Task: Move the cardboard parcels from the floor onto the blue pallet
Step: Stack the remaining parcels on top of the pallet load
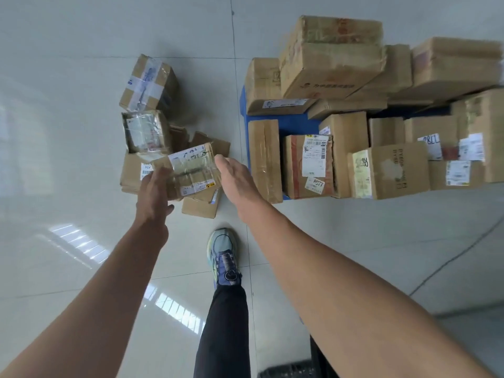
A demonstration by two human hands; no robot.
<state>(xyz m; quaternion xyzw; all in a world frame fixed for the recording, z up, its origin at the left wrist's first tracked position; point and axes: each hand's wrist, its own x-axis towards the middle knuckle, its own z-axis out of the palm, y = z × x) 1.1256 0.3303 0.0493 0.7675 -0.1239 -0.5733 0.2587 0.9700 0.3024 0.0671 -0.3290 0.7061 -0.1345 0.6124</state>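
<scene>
**Taped parcel between both hands, pallet to the right**

Bare forearms reach out over pale floor tiles (81,132). Left hand (154,196) and right hand (236,178) press the two sides of a small tape-wrapped cardboard parcel (191,173). Around it a floor pile (148,105) holds about five more. Open tile separates them from the box-crowded blue plastic pallet (296,126).
</scene>
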